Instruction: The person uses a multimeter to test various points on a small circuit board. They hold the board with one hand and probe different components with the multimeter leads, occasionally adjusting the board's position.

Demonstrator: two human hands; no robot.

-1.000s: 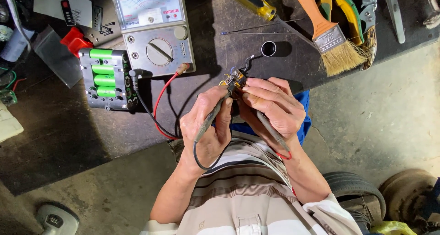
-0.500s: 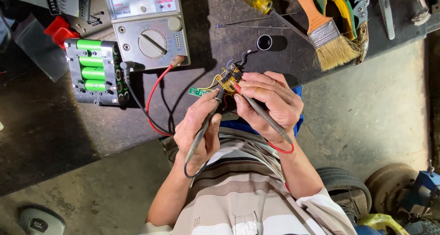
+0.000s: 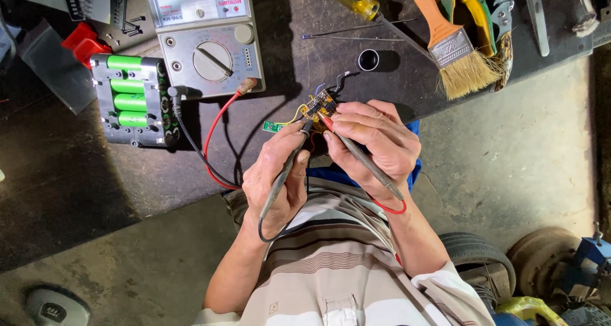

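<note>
While both hands have stayed on the work since half a second ago, the view has slid so the grey analogue meter and green-celled battery pack sit nearer the picture's top-left. The left hand has its fingers closed round a black test probe, long axis running from wrist up to fingertips, tip pointing away from the body. The right hand pinches a red-tipped probe, slanted up-left. Both tips meet the small yellow circuit board, just beyond the fingertips at the dark worktop edge. A small green board lies just left of the left fingertips.
</note>
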